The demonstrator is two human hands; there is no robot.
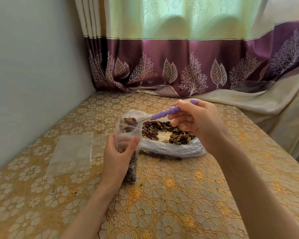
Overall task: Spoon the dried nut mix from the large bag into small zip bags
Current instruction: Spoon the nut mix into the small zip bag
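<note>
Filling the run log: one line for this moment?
left hand holds small zip bag | right hand holds spoon, loaded, at bag mouth | large bag open

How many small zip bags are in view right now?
2: one small zip bag held upright in the left hand, one flat bag lying left of it; more may be stacked beneath.

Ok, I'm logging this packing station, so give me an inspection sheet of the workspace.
Surface: table under a gold floral cover.
Job's things: large bag lying open, nut mix inside; small zip bag held upright, partly filled; loaded spoon at its mouth.
Clutter: empty zip bags lying flat to the left.
Hands: left hand grips the small zip bag; right hand holds the spoon.
Cables: nothing seen.
Surroundings: curtain behind, wall on the left.
</note>
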